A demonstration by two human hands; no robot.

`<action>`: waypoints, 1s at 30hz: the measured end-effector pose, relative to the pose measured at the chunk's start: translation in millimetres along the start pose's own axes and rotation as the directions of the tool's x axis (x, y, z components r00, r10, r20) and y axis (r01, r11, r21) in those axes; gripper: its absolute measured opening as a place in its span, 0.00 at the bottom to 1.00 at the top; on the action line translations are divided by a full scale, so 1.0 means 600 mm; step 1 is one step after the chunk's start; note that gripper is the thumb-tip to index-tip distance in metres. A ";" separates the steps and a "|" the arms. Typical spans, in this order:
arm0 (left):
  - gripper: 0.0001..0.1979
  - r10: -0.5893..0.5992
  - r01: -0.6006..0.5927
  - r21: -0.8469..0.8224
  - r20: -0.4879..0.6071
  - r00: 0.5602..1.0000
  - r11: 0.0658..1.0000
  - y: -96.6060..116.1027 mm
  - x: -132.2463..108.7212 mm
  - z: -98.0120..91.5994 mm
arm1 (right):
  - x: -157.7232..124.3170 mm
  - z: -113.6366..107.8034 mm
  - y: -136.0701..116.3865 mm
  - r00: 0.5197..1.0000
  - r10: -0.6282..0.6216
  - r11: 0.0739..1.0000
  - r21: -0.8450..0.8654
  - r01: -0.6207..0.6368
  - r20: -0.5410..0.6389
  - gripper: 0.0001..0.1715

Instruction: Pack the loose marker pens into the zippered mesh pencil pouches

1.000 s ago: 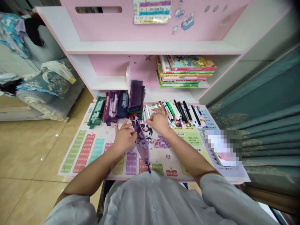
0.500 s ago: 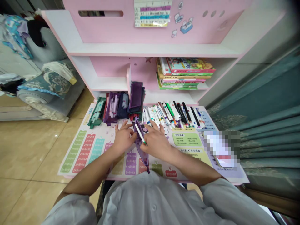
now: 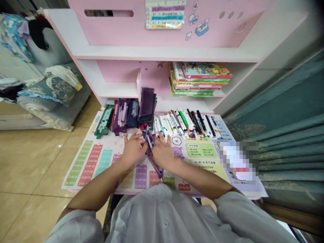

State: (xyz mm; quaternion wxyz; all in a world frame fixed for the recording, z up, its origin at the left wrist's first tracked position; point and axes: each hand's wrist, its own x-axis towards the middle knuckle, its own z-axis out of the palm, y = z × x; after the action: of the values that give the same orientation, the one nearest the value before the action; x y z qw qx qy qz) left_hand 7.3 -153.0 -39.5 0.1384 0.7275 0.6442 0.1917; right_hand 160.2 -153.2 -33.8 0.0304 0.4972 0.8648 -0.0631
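A narrow purple zip pouch [image 3: 157,167] lies open on the desk mat between my hands. My left hand [image 3: 133,148] pinches its left edge between thumb and finger, the other fingers spread. At the pouch's opening, my right hand [image 3: 163,152] has its fingertips partly inside, around a white marker [image 3: 149,139] whose lower part is hidden. Beyond my hands, loose markers [image 3: 174,124] lie in a long row. To their left stand a green pouch [image 3: 103,126], a purple pouch [image 3: 120,118] and a dark blue pouch [image 3: 133,113], each with pens, beside stacked pouches [image 3: 146,103].
A pixelated phone-like object [image 3: 238,162] lies on the mat's right side. Stacked books [image 3: 199,79] sit in the pink and white shelf [image 3: 164,53] behind the desk. A grey sofa [image 3: 55,50] is at the left, a teal curtain [image 3: 291,135] at the right.
My right hand has moved slightly left and down into the pouch with the white marker, which now sits deeper in the opening. My left hand has stayed at the pouch's edge.
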 end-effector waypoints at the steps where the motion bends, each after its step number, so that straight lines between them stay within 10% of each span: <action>1: 0.13 0.000 0.000 0.003 -0.001 1.000 1.000 -0.001 0.000 0.001 | 0.001 -0.001 0.001 1.000 0.001 1.000 -0.001 -0.001 0.005 0.17; 7: 0.13 -0.006 0.005 0.016 0.017 1.000 1.000 -0.001 0.001 -0.001 | 0.011 -0.021 0.025 0.992 0.029 0.978 0.206 -0.003 -0.123 0.13; 12: 0.13 -0.001 0.001 0.003 0.022 1.000 1.000 0.000 0.001 -0.001 | 0.050 -0.021 0.072 0.872 0.266 0.933 0.338 -0.125 -0.411 0.12; 30: 0.13 -0.009 0.009 0.004 0.045 0.999 1.000 0.000 0.002 0.000 | 0.099 0.048 0.084 0.916 0.284 0.958 0.053 -0.281 -0.285 0.18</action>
State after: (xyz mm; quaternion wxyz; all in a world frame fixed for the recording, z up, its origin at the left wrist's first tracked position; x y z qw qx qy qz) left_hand 7.5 -151.7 -39.0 0.1520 0.7290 0.6445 0.1734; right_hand 173.6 -81.6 -73.3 -0.0904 0.6207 0.7788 0.0109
